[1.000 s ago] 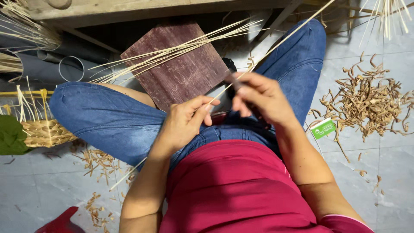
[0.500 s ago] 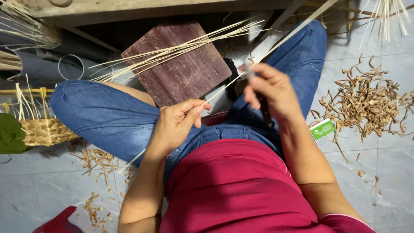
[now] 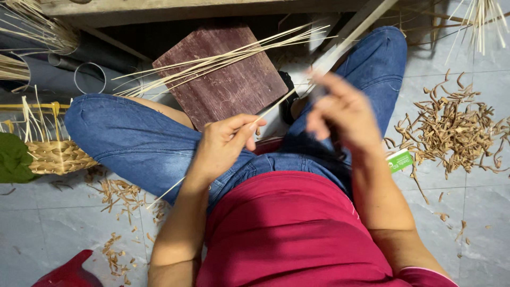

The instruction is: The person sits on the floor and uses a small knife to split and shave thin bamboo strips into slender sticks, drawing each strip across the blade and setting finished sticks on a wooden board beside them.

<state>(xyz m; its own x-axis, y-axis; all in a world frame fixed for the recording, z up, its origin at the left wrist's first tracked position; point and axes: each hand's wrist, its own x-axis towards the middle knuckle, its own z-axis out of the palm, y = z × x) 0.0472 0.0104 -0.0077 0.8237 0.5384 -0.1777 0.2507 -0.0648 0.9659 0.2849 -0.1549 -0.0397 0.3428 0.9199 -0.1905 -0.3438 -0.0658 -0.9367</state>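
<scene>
I sit cross-legged on a tiled floor in blue jeans and a red shirt. My left hand (image 3: 226, 143) pinches a long thin pale strip (image 3: 273, 106) that runs from beside my left knee up toward my right hand. My right hand (image 3: 340, 114) is blurred by motion above my right thigh and grips a dark-handled tool (image 3: 319, 93), apparently a knife; its blade is too blurred to make out. Between my knees lies a dark reddish-brown board (image 3: 239, 87), and a bundle of similar thin strips (image 3: 212, 64) rests across it.
A heap of brown shavings (image 3: 457, 133) covers the tiles to the right, with a small green and white packet (image 3: 401, 159) beside it. On the left are a part-woven basket (image 3: 53, 157), a green leaf (image 3: 13, 157) and grey pipes (image 3: 79, 74). More shavings (image 3: 119, 194) lie under my left leg.
My right hand has swept up and to the right along the strip, away from my left hand, and is now blurred. My left hand still holds the strip at about the same place.
</scene>
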